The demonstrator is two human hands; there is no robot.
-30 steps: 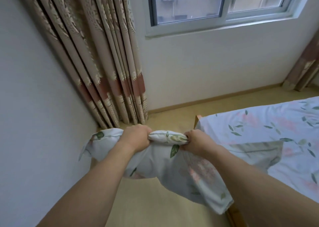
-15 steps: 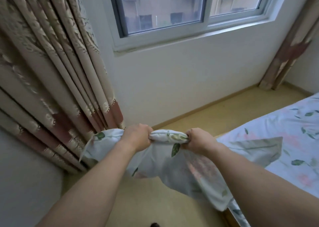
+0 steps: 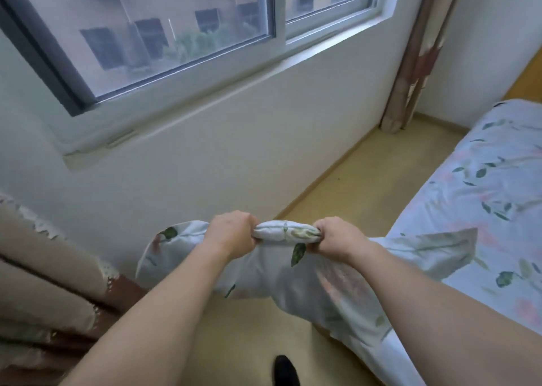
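I hold a white pillowcase-covered pillow [image 3: 272, 280] with a green leaf and pink flower print out in front of me, above the floor. My left hand [image 3: 231, 231] grips its bunched top edge on the left. My right hand [image 3: 337, 234] grips the same rolled edge on the right, a short span of cloth stretched between the two fists. The rest of the pillow hangs down below my forearms, and one loose corner trails to the right over the bed.
A bed [image 3: 484, 198] with a matching floral sheet fills the right side. A white wall with a window [image 3: 164, 33] faces me. Patterned curtains hang at the lower left [image 3: 44, 283] and far right corner [image 3: 410, 72]. Yellowish floor [image 3: 352, 186] runs between wall and bed. A dark foot [image 3: 286, 371] shows below.
My view has swung to the right, from the left curtain corner toward the window wall and bed. Both hands keep the same grip on the pillow's top edge.
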